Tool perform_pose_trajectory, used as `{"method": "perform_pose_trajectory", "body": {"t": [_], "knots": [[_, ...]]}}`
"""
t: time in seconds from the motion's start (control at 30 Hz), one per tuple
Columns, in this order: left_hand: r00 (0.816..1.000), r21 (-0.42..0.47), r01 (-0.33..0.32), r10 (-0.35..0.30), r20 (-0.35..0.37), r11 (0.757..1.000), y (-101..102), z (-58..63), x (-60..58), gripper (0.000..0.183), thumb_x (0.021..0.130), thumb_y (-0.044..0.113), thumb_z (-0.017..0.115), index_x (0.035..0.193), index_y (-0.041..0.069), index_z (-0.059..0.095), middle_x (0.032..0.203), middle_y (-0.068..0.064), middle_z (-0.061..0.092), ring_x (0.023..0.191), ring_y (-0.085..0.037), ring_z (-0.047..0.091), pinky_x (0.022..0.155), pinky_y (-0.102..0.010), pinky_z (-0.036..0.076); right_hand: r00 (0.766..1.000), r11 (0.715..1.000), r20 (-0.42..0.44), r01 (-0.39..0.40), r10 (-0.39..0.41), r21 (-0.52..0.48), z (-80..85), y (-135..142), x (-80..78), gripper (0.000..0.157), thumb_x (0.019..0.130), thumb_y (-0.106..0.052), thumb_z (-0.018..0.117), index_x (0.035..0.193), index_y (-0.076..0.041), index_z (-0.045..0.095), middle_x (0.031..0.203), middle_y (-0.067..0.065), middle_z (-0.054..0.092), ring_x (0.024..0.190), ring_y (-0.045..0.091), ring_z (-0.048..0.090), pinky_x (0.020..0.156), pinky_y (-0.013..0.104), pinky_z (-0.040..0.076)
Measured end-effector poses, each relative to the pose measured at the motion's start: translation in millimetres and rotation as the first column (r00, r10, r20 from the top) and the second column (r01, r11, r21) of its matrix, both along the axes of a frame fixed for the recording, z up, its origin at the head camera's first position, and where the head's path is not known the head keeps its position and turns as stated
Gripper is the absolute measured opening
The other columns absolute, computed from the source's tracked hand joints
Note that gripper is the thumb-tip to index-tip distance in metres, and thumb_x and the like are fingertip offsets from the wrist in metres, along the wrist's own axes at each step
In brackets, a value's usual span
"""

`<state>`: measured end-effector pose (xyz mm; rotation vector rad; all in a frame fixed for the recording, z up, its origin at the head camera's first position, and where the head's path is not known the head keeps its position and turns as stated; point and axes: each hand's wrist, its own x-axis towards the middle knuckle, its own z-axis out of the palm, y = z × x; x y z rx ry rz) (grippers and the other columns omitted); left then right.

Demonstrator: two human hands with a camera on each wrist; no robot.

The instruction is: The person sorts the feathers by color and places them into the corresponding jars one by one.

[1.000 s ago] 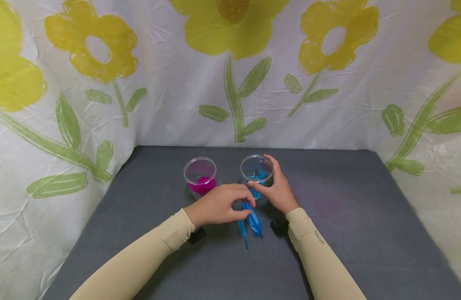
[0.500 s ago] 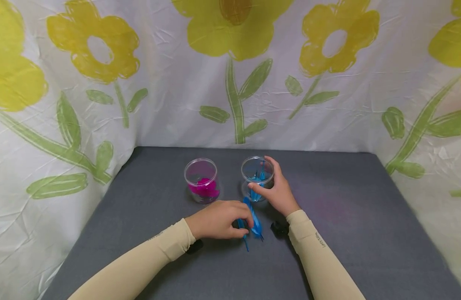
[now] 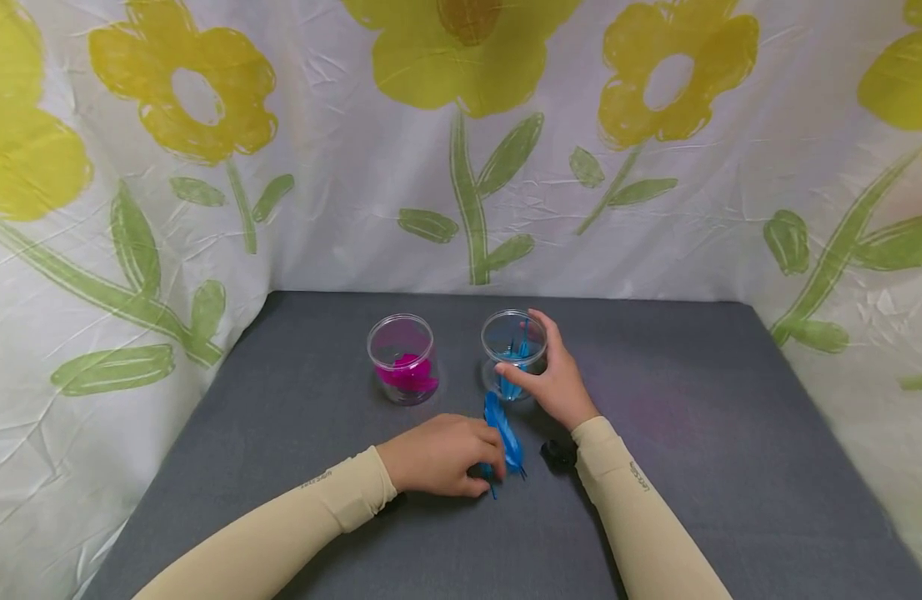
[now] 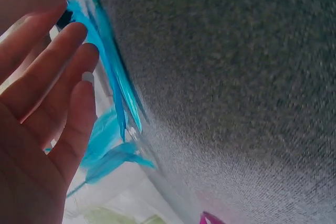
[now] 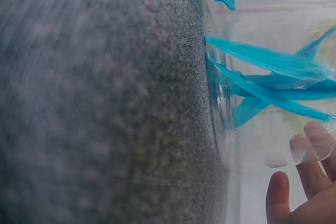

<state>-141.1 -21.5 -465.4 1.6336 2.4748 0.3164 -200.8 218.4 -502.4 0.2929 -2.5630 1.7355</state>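
Observation:
Two blue feathers lie on the cloth: a broad one (image 3: 508,435), and a thinner one largely behind my left hand (image 3: 449,454). That hand is low over the thinner feather, thumb and fingers bent on either side of it with a gap between them. In the left wrist view, the long blue feathers (image 4: 125,85) run just beyond the fingertips. With my right hand (image 3: 557,385) I hold a clear jar (image 3: 486,354), thumb in front and fingers around its far side. Inside stand several blue feathers (image 5: 268,59).
To the left of the held jar stands a second clear jar (image 3: 369,346) with magenta feathers (image 3: 408,373) in it. A small black device (image 3: 558,455) sits at the right wrist. Grey cloth (image 3: 694,500) covers the table, and a flower-printed sheet (image 3: 333,208) hangs behind.
My left hand has drawn back from near the held jar toward the front, down to the thinner feather. The right hand and both jars have stayed in place.

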Motion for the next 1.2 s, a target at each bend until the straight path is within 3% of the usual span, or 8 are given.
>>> {"method": "perform_pose_trajectory", "body": {"t": [0.23,0.4,0.63,0.87,0.97,1.2], "knots": [[0.993,-0.045,0.04,-0.044,-0.111,0.998,5,-1.2,3.7,0.016,0.095,0.032,0.084,0.11,0.032,0.083,0.114,0.015,0.074,0.106,-0.004,0.067,0.095,-0.023,0.057,1.0,1.0,-0.006,-0.007,0.007,-0.008,0.7,-1,0.0,0.098,0.09,-0.059,0.083,0.166,-0.049,0.022,0.171,0.0,0.043,0.161,0.03,0.037,0.126,0.07,0.033],[0.984,-0.09,0.051,-0.065,-0.167,0.995,9,2.2,5.8,0.013,0.092,0.03,0.087,0.105,0.032,0.084,0.107,0.015,0.073,0.1,-0.004,0.066,0.087,-0.022,0.056,1.0,1.0,-0.004,-0.016,0.016,-0.017,1.3,-3,1.3,0.099,0.091,-0.058,0.083,0.167,-0.047,0.021,0.171,0.001,0.043,0.162,0.031,0.036,0.126,0.07,0.033],[0.948,-0.131,0.062,-0.099,-0.301,0.989,16,4.7,11.4,0.008,0.092,0.025,0.084,0.092,0.033,0.083,0.094,0.015,0.069,0.087,-0.003,0.062,0.073,-0.02,0.048,1.0,1.0,0.007,-0.014,0.014,-0.011,1.9,-3,1.2,0.1,0.091,-0.058,0.083,0.168,-0.048,0.021,0.172,-0.001,0.042,0.161,0.03,0.036,0.126,0.069,0.035],[0.903,-0.156,0.073,-0.131,-0.408,0.985,20,4.4,16.0,0.007,0.099,0.03,0.078,0.096,0.03,0.084,0.093,0.012,0.07,0.083,-0.006,0.063,0.069,-0.021,0.046,1.0,1.0,-0.003,-0.015,0.015,-0.012,1.3,-2,1.1,0.1,0.091,-0.056,0.084,0.168,-0.046,0.021,0.172,0.001,0.042,0.16,0.032,0.039,0.125,0.07,0.036],[0.902,-0.148,0.079,-0.133,-0.41,0.986,20,3.6,16.4,0.007,0.098,0.028,0.078,0.094,0.031,0.083,0.092,0.012,0.068,0.081,-0.005,0.062,0.068,-0.02,0.044,1.0,1.0,-0.011,-0.016,0.016,-0.013,1.8,-1,1.4,0.099,0.092,-0.055,0.084,0.168,-0.045,0.021,0.172,0.002,0.042,0.16,0.033,0.038,0.125,0.07,0.034],[0.923,-0.112,0.088,-0.123,-0.366,0.99,18,-1.2,15.1,0.011,0.094,0.025,0.08,0.086,0.031,0.076,0.09,0.012,0.061,0.077,-0.003,0.055,0.067,-0.02,0.04,0.999,1.0,-0.028,-0.017,0.016,-0.013,1.5,1,1.0,0.098,0.093,-0.052,0.084,0.169,-0.043,0.021,0.171,0.0,0.043,0.16,0.032,0.038,0.128,0.069,0.03]]}}
